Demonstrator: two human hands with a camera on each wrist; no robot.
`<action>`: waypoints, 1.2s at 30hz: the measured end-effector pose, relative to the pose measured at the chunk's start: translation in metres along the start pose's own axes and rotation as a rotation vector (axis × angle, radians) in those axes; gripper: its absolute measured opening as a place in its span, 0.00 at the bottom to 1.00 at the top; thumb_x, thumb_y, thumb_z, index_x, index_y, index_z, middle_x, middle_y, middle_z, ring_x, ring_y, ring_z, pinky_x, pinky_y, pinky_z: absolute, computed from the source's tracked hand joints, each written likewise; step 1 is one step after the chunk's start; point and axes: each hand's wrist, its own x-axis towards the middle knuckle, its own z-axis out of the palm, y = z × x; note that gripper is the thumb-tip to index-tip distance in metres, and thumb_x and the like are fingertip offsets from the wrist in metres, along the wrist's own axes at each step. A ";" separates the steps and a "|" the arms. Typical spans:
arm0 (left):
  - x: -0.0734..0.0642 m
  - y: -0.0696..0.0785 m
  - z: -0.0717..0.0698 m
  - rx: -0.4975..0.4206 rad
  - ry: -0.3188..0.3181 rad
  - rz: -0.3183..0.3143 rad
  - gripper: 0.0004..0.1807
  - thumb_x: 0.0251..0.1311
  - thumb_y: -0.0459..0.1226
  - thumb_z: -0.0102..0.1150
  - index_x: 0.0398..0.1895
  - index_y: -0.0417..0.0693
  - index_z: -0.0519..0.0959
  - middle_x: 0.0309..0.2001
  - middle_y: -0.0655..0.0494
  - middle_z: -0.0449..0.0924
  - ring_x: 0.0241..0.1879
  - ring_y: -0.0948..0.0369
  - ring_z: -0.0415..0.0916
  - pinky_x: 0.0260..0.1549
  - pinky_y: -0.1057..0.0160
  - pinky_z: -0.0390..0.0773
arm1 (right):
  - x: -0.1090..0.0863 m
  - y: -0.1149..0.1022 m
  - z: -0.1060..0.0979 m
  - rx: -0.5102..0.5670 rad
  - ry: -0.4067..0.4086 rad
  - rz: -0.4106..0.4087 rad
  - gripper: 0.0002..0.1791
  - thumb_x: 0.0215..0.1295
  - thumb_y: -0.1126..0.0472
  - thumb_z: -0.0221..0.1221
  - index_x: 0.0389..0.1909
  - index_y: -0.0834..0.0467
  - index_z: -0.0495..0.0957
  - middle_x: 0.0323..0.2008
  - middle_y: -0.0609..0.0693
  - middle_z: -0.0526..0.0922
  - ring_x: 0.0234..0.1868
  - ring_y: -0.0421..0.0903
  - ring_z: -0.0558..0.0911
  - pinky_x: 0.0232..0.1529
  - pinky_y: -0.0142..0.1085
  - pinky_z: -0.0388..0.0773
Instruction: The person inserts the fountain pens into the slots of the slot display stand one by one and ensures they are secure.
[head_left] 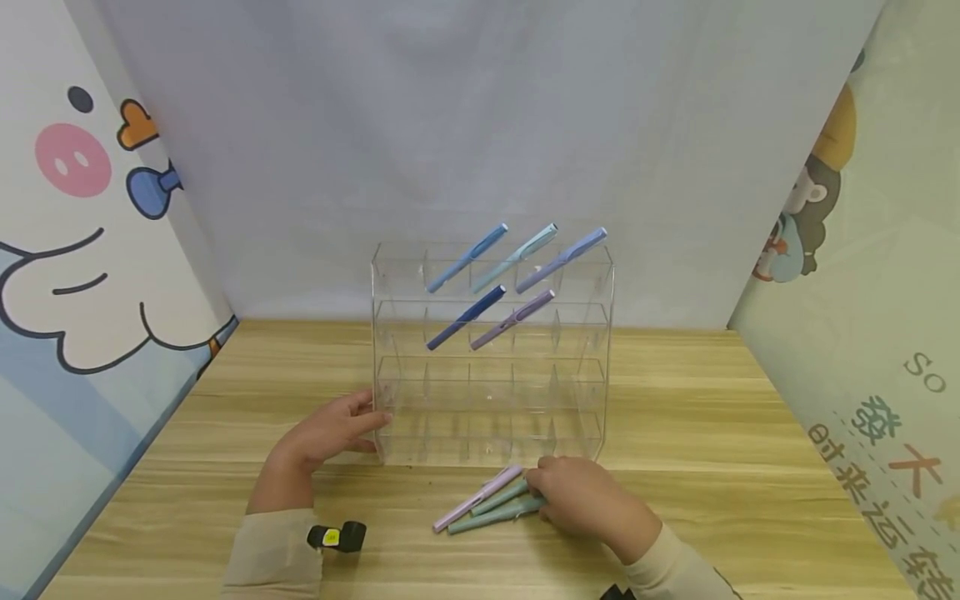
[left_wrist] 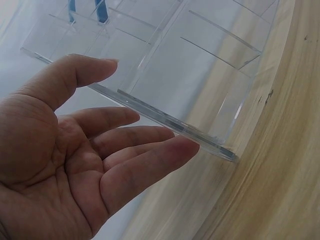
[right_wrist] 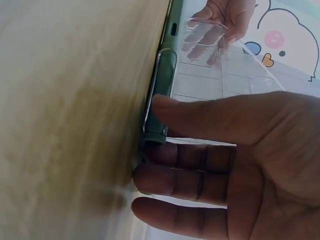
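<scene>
A clear acrylic pen rack [head_left: 491,408] with tiered compartments stands on the table. My left hand [head_left: 333,429] is at its left side, fingers loosely spread by the rack's edge; in the left wrist view the hand [left_wrist: 85,155] grips nothing. In front of the rack, my right hand [head_left: 581,500] pinches the capped end of a green pen [head_left: 491,517], thumb over its clip in the right wrist view [right_wrist: 162,75]. Beside that pen lie a second green pen [head_left: 495,499] and a lilac pen [head_left: 474,502]. The index fingertip is partly hidden.
The rack's top row holds a blue pen [head_left: 467,258], a pale aqua pen [head_left: 513,260] and a periwinkle pen [head_left: 561,261]. Below lean a dark blue pen [head_left: 465,318] and a mauve pen [head_left: 512,321]. A pale curtain [head_left: 480,125] hangs behind the wooden table [head_left: 675,400].
</scene>
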 end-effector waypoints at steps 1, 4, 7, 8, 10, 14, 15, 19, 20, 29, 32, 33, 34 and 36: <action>0.000 0.000 0.000 0.000 0.000 0.001 0.42 0.69 0.50 0.56 0.77 0.43 0.51 0.70 0.36 0.62 0.68 0.42 0.63 0.54 0.49 0.80 | 0.000 0.000 -0.001 0.012 -0.008 0.003 0.13 0.52 0.57 0.71 0.25 0.50 0.73 0.25 0.40 0.69 0.25 0.38 0.68 0.24 0.34 0.68; 0.000 0.000 0.000 -0.002 -0.002 0.000 0.41 0.69 0.49 0.56 0.77 0.43 0.51 0.70 0.36 0.62 0.68 0.42 0.63 0.54 0.49 0.80 | -0.002 0.002 -0.004 0.056 -0.029 0.025 0.14 0.53 0.57 0.70 0.25 0.49 0.71 0.25 0.39 0.68 0.24 0.38 0.66 0.23 0.33 0.65; 0.000 0.000 0.000 -0.006 -0.004 -0.001 0.41 0.69 0.49 0.56 0.77 0.43 0.51 0.70 0.35 0.63 0.68 0.41 0.64 0.54 0.49 0.80 | -0.004 0.004 -0.009 0.116 -0.044 0.043 0.13 0.55 0.58 0.68 0.26 0.49 0.71 0.24 0.38 0.70 0.24 0.38 0.67 0.23 0.33 0.66; 0.000 0.000 0.000 -0.006 -0.006 -0.001 0.41 0.69 0.49 0.56 0.78 0.43 0.51 0.70 0.35 0.63 0.67 0.41 0.64 0.54 0.49 0.80 | -0.004 0.005 -0.010 0.133 -0.049 0.045 0.12 0.56 0.58 0.68 0.26 0.49 0.72 0.25 0.38 0.71 0.24 0.38 0.67 0.23 0.32 0.66; 0.000 0.000 0.000 -0.006 -0.006 0.000 0.41 0.69 0.49 0.56 0.78 0.43 0.51 0.69 0.35 0.63 0.67 0.41 0.64 0.54 0.49 0.80 | -0.005 0.007 -0.013 0.156 -0.056 0.036 0.11 0.58 0.57 0.67 0.27 0.49 0.72 0.24 0.38 0.72 0.24 0.38 0.68 0.24 0.32 0.67; 0.000 0.001 0.000 0.001 -0.006 0.002 0.41 0.69 0.49 0.56 0.77 0.43 0.52 0.69 0.35 0.64 0.67 0.41 0.65 0.54 0.49 0.80 | -0.005 0.012 -0.017 0.183 -0.031 -0.021 0.07 0.61 0.57 0.66 0.29 0.49 0.76 0.25 0.37 0.73 0.25 0.36 0.68 0.27 0.31 0.68; -0.001 0.001 0.000 0.002 -0.006 0.001 0.41 0.69 0.49 0.56 0.77 0.43 0.52 0.69 0.35 0.64 0.67 0.41 0.65 0.54 0.49 0.80 | -0.005 0.013 -0.018 0.191 -0.020 -0.038 0.06 0.61 0.57 0.65 0.29 0.49 0.77 0.26 0.36 0.73 0.25 0.35 0.68 0.28 0.30 0.68; -0.001 0.001 0.000 0.002 -0.006 -0.001 0.40 0.69 0.49 0.56 0.77 0.44 0.52 0.69 0.35 0.64 0.67 0.41 0.65 0.54 0.49 0.80 | -0.006 0.016 -0.023 0.255 0.016 -0.099 0.02 0.63 0.59 0.64 0.32 0.50 0.80 0.28 0.35 0.75 0.28 0.34 0.69 0.31 0.28 0.70; -0.001 0.002 0.000 0.003 -0.006 -0.001 0.41 0.69 0.49 0.56 0.77 0.44 0.52 0.69 0.35 0.64 0.67 0.41 0.65 0.54 0.49 0.80 | -0.006 0.016 -0.024 0.274 0.020 -0.108 0.02 0.63 0.59 0.64 0.33 0.50 0.80 0.29 0.35 0.74 0.28 0.34 0.70 0.31 0.28 0.70; 0.000 0.000 0.001 0.005 -0.003 -0.015 0.38 0.70 0.48 0.55 0.77 0.45 0.53 0.69 0.37 0.65 0.67 0.42 0.65 0.54 0.49 0.80 | -0.009 0.019 -0.035 0.526 0.022 -0.140 0.04 0.70 0.49 0.59 0.39 0.43 0.78 0.27 0.35 0.77 0.25 0.30 0.71 0.26 0.26 0.70; 0.000 -0.001 0.001 0.004 0.004 -0.019 0.38 0.70 0.47 0.55 0.77 0.45 0.52 0.70 0.37 0.64 0.67 0.42 0.65 0.54 0.50 0.80 | -0.011 0.020 -0.037 0.635 0.031 -0.152 0.07 0.70 0.46 0.57 0.41 0.43 0.77 0.34 0.37 0.83 0.33 0.31 0.80 0.33 0.28 0.77; 0.000 0.000 0.001 0.003 0.005 -0.019 0.39 0.70 0.47 0.55 0.77 0.45 0.52 0.70 0.37 0.64 0.68 0.42 0.64 0.54 0.50 0.80 | -0.012 0.021 -0.038 0.665 0.039 -0.155 0.07 0.70 0.45 0.57 0.42 0.43 0.77 0.36 0.38 0.85 0.36 0.32 0.82 0.36 0.29 0.78; 0.000 0.000 0.001 0.006 0.007 -0.017 0.39 0.70 0.48 0.55 0.78 0.45 0.52 0.70 0.36 0.63 0.68 0.42 0.64 0.54 0.50 0.80 | -0.013 0.022 -0.039 0.692 0.045 -0.158 0.08 0.70 0.45 0.57 0.43 0.43 0.77 0.36 0.39 0.85 0.37 0.33 0.83 0.36 0.30 0.78; -0.001 0.001 0.001 0.012 0.008 -0.013 0.40 0.70 0.48 0.55 0.78 0.44 0.51 0.70 0.36 0.63 0.68 0.42 0.64 0.54 0.50 0.80 | -0.015 0.024 -0.041 0.747 0.070 -0.169 0.07 0.71 0.47 0.56 0.44 0.43 0.77 0.37 0.40 0.85 0.40 0.35 0.84 0.39 0.31 0.80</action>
